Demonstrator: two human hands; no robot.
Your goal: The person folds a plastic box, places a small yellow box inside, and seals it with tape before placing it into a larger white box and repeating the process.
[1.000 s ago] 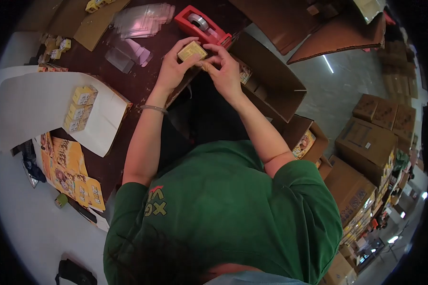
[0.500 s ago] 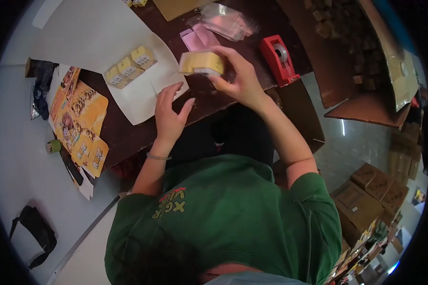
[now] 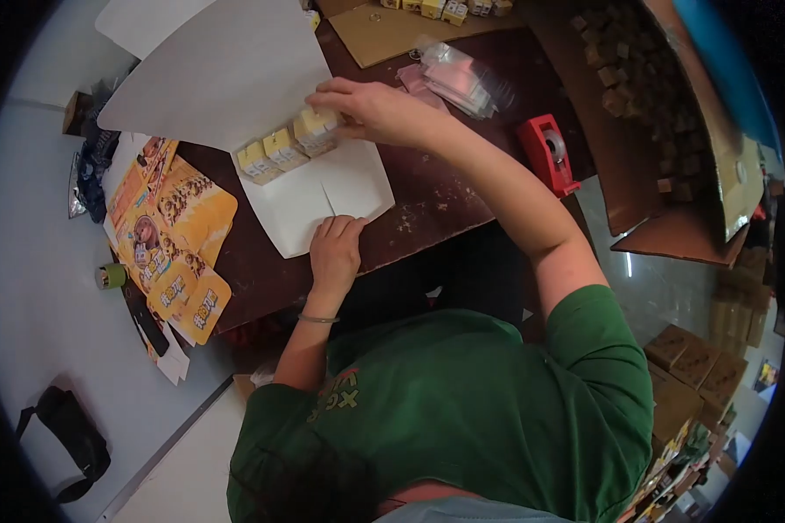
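A large white open carton (image 3: 279,218) lies on the dark red table, its broad flap raised at the back. Small yellow-and-white boxes (image 3: 281,150) stand in a row inside it. My right hand (image 3: 349,109) reaches over from the right, its fingers closed around the yellow-and-white box (image 3: 316,129) at the row's right end; its fingers partly cover that box. At the carton's near edge, my left hand (image 3: 337,248) has its fingers together, pressed over the white rim.
A red tape dispenser (image 3: 548,155) and pink items in clear plastic (image 3: 462,78) lie on the right. Orange printed cardboard (image 3: 179,235) is on the left. Brown cardboard (image 3: 392,33) holds more small boxes at the back. A large open carton (image 3: 632,209) of small pieces stands right.
My right hand has carried the yellow-and-white box left to the row in the white carton. My left hand, spread apart before, has come down onto the near rim. The whole view has shifted.
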